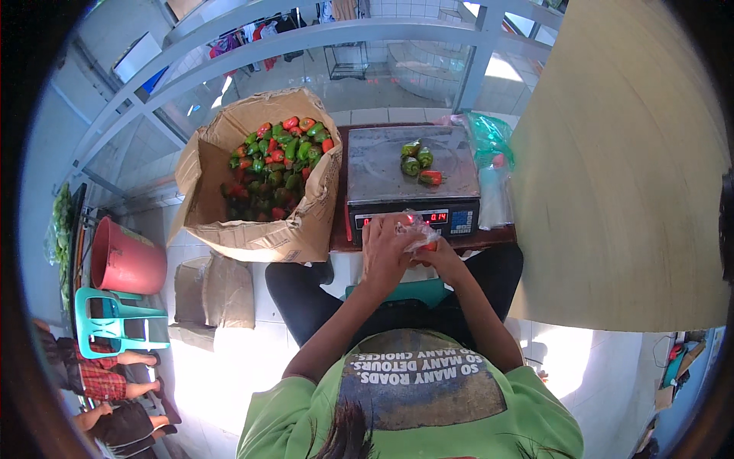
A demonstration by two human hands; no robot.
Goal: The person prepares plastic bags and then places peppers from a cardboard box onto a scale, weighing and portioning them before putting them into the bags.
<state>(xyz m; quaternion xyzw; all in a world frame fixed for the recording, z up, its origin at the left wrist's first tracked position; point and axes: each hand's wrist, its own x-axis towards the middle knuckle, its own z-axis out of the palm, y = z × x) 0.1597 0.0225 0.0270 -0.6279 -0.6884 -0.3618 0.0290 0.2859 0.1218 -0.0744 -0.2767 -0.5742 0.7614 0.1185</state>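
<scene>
Both my hands are in front of the digital scale [359,172], closed around a small clear plastic bag [417,229]. My left hand [384,249] grips its left side, while my right hand [442,258] holds it low on the right. Something red, seemingly a pepper [428,246], shows through the plastic; the rest of the contents is hidden by my fingers. On the metal platform lie several green peppers [411,165] bunched together and a red one [432,177] beside them. To the left, a large open cardboard box [200,187] holds many red and green peppers [283,153].
Plastic bags, green [489,134] and clear [495,199], lie right of the scale. A tall tan panel [619,176] stands at the right. Left are a red bucket [130,256], a turquoise chair [115,325] and a cardboard piece [228,291]. People sit at lower left; a metal railing [321,34] runs behind.
</scene>
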